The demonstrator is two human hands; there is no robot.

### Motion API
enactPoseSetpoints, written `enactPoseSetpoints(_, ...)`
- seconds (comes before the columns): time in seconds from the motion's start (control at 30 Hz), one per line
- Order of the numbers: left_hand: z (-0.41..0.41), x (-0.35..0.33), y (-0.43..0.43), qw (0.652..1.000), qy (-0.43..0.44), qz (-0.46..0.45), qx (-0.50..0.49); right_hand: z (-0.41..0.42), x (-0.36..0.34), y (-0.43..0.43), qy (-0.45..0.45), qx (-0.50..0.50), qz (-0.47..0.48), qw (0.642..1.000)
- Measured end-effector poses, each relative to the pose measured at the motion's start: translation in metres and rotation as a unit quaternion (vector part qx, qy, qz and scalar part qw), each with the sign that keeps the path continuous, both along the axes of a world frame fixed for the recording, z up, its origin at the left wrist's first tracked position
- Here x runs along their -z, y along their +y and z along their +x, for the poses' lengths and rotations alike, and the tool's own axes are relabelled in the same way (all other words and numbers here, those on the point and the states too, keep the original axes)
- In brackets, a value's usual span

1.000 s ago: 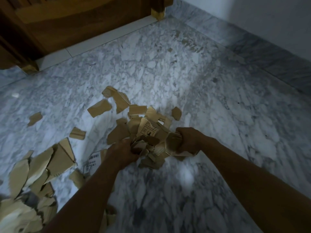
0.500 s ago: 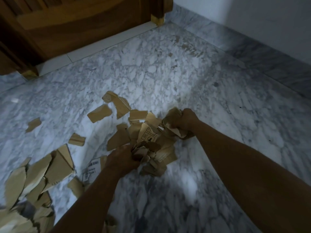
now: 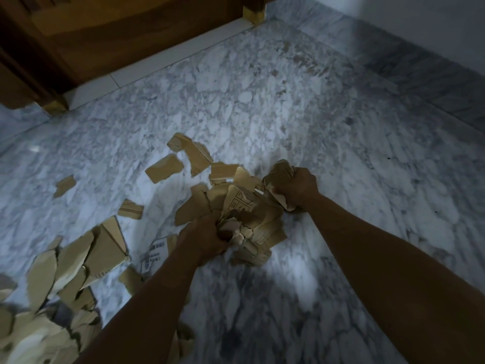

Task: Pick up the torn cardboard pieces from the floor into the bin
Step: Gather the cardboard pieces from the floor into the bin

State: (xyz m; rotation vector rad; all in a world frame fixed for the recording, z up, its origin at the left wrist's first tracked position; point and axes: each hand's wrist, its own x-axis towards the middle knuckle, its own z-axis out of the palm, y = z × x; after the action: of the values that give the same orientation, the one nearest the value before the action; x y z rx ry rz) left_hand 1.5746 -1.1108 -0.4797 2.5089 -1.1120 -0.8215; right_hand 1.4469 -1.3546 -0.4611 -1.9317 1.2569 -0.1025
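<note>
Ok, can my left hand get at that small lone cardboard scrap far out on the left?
Probably not yet. The way over the marble floor to the lone scrap looks free, but the left hand is full, gripping pieces from the pile.

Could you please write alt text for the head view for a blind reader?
The left hand and right hand each grip torn cardboard pieces from a pile on a marble floor; more lie scattered leftward, with a wooden door beyond.
</note>
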Motion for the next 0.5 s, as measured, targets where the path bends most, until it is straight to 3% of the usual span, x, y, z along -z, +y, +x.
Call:
enactPoseSetpoints(0.17, -0.005, -0.001, 0.0, 0.999, -0.023, 0.026, 0.003, -0.002, -0.01, 0.006, -0.021, -0.035, -0.041, 0.998)
enactPoseSetpoints(0.27, -0.001, -0.012, 0.004, 0.999, 0.024, 0.024, -0.01, -0.023, -0.032, 0.001, -0.024, -0.08, -0.116, 0.99)
enactPoseSetpoints(0.4, 0.031, -0.03, 0.001, 0.998, 0.059, -0.018, 0.007, -0.056, -0.045, -0.006, 0.128, -0.224, -0.194, 0.946)
enactPoseSetpoints(0.5, 0.043, -0.057, -0.018, 0.995, 0.098, 0.035, 0.008, -0.081, -0.025, 0.008, 0.17, -0.196, -0.139, 0.956)
